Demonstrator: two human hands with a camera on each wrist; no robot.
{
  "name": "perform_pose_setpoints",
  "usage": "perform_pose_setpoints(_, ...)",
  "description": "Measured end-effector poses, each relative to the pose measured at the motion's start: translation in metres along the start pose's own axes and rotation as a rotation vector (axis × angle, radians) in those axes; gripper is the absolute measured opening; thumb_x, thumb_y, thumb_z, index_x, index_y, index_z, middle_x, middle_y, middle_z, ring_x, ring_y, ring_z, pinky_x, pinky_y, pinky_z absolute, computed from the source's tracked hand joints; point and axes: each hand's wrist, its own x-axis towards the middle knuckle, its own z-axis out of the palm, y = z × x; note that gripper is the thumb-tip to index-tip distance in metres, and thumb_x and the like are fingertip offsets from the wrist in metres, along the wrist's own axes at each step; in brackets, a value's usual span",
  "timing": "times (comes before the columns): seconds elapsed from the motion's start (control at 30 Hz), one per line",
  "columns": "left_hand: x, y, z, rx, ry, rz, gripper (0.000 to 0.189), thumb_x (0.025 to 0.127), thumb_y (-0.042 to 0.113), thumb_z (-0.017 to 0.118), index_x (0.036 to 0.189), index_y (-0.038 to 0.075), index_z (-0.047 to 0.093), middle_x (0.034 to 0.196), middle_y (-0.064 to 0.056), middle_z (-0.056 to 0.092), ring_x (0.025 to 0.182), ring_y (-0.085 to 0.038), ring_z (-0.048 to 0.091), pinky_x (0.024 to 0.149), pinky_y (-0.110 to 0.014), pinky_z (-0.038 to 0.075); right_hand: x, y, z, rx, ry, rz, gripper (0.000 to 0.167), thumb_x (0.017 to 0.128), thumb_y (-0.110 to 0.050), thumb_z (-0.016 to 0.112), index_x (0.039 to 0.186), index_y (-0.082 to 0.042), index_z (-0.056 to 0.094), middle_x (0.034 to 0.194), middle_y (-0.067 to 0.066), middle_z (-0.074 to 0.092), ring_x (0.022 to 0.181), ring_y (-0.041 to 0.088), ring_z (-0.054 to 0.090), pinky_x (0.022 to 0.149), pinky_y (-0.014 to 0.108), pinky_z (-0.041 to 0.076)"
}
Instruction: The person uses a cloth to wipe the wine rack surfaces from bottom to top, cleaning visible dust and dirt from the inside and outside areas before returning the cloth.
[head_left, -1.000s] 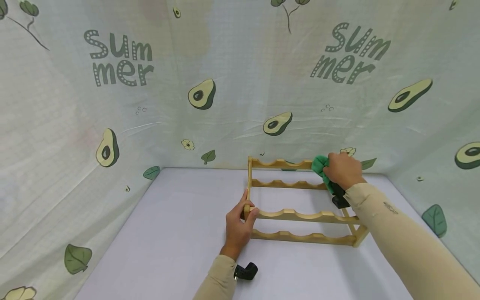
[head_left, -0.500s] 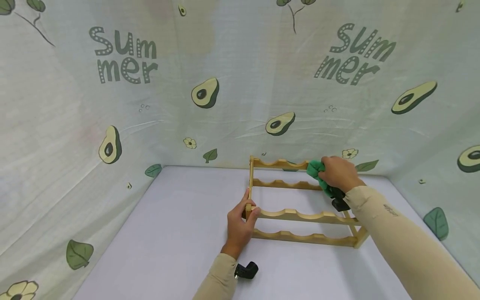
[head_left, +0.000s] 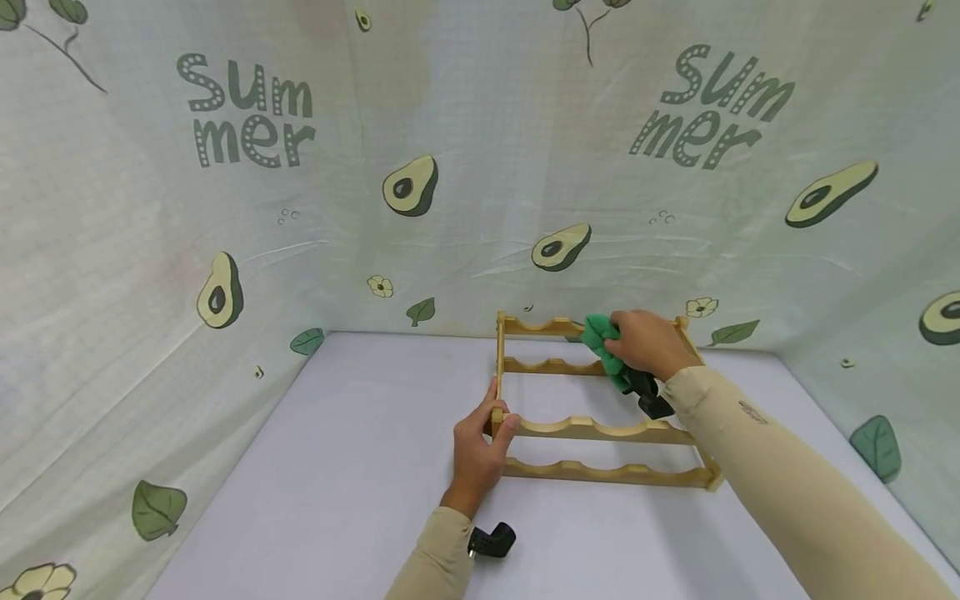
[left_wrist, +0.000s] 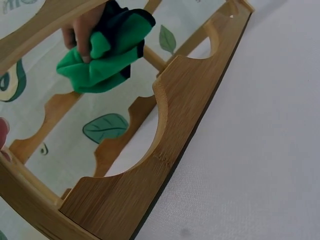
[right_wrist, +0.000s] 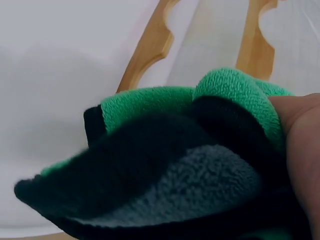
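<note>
A wooden wine rack with scalloped rails stands on the white table. My left hand grips its front left corner, the thumb over the upper front rail. At the upper back rail, my right hand holds a bunched green cloth against the wood. From the left wrist, the cloth shows dark edging beyond a near scalloped rail. The right wrist view has the folded cloth with a dark and grey underside, covering parts of the rails.
A white tabletop spreads left and in front of the rack. Behind it hangs a pale sheet printed with avocados, leaves and lettering. A black wrist device sits at my left cuff.
My right hand has slid left along the upper back rail with the green cloth, uncovering the rack's back right corner. The left hand keeps its place on the front left corner.
</note>
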Motion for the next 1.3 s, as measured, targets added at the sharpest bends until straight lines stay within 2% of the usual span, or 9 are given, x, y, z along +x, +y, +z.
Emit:
perform_pose_setpoints(0.13, -0.004, -0.014, 0.002, -0.008, -0.014, -0.015, 0.01, 0.092, 0.007, 0.068, 0.087, 0.009, 0.06, 0.138, -0.027, 0.054, 0.068, -0.009, 0.048, 0.059, -0.022, 0.045, 0.007, -0.011, -0.002, 0.016, -0.012, -0.027, 0.016, 0.094, -0.021, 0.066, 0.092, -0.006, 0.064, 0.073, 0.005, 0.057, 0.068, 0.024, 0.052, 0.062, 0.04, 0.043)
perform_pose_setpoints(0.33, -0.004, -0.012, 0.001, -0.022, -0.042, -0.049, 0.01, 0.094, 0.009, 0.068, 0.087, 0.009, 0.06, 0.135, -0.027, 0.057, 0.074, -0.014, 0.052, 0.063, -0.024, 0.046, 0.018, -0.024, 0.004, 0.026, -0.04, -0.046, 0.017, 0.094, -0.023, 0.067, 0.095, -0.006, 0.066, 0.081, 0.006, 0.062, 0.072, 0.024, 0.055, 0.066, 0.041, 0.046)
perform_pose_setpoints(0.4, -0.003, -0.011, 0.002, -0.016, -0.043, -0.044, 0.009, 0.094, 0.009, 0.068, 0.087, 0.009, 0.061, 0.129, -0.025, 0.062, 0.075, -0.014, 0.052, 0.064, -0.024, 0.047, 0.021, -0.028, 0.006, 0.021, -0.039, -0.053, 0.018, 0.093, -0.023, 0.067, 0.098, -0.006, 0.067, 0.085, 0.007, 0.064, 0.073, 0.025, 0.056, 0.068, 0.042, 0.048)
perform_pose_setpoints(0.5, -0.001, -0.013, 0.003, -0.015, -0.048, -0.035, 0.009, 0.096, 0.014, 0.067, 0.09, 0.01, 0.063, 0.115, -0.017, 0.069, 0.075, -0.014, 0.053, 0.064, -0.025, 0.048, 0.025, -0.035, 0.008, 0.019, -0.032, -0.079, 0.02, 0.093, -0.024, 0.067, 0.099, -0.006, 0.068, 0.087, 0.008, 0.066, 0.074, 0.025, 0.058, 0.07, 0.044, 0.05)
perform_pose_setpoints(0.63, 0.002, -0.012, 0.003, -0.014, -0.05, -0.025, 0.007, 0.096, 0.016, 0.067, 0.094, 0.009, 0.067, 0.102, -0.013, 0.07, 0.071, -0.012, 0.05, 0.062, -0.024, 0.047, 0.028, -0.041, 0.008, 0.037, -0.018, -0.087, 0.018, 0.092, -0.025, 0.067, 0.095, -0.007, 0.068, 0.084, 0.006, 0.065, 0.072, 0.024, 0.058, 0.069, 0.043, 0.049)
perform_pose_setpoints(0.83, 0.001, -0.011, 0.001, -0.02, -0.049, -0.062, 0.008, 0.095, 0.015, 0.069, 0.09, 0.01, 0.064, 0.116, -0.016, 0.069, 0.074, -0.012, 0.051, 0.064, -0.022, 0.045, 0.034, -0.05, 0.006, 0.077, -0.019, -0.076, 0.018, 0.092, -0.026, 0.066, 0.087, -0.009, 0.066, 0.078, 0.005, 0.062, 0.071, 0.024, 0.056, 0.067, 0.041, 0.047)
perform_pose_setpoints(1.07, -0.002, -0.011, 0.0, -0.008, -0.037, -0.056, 0.007, 0.094, 0.011, 0.069, 0.091, 0.011, 0.063, 0.13, -0.023, 0.063, 0.07, -0.011, 0.049, 0.061, -0.023, 0.047, 0.038, -0.057, 0.006, 0.124, -0.022, -0.044, 0.02, 0.092, -0.029, 0.066, 0.085, -0.01, 0.064, 0.076, 0.005, 0.06, 0.071, 0.023, 0.056, 0.067, 0.038, 0.045)
perform_pose_setpoints(1.3, -0.005, -0.009, 0.002, -0.013, -0.046, -0.074, 0.008, 0.096, 0.015, 0.067, 0.09, 0.013, 0.062, 0.142, -0.019, 0.053, 0.068, -0.01, 0.05, 0.06, -0.024, 0.048, 0.043, -0.069, 0.011, 0.196, -0.014, -0.06, 0.021, 0.093, -0.026, 0.066, 0.082, -0.009, 0.063, 0.07, 0.003, 0.057, 0.066, 0.021, 0.054, 0.062, 0.034, 0.043)
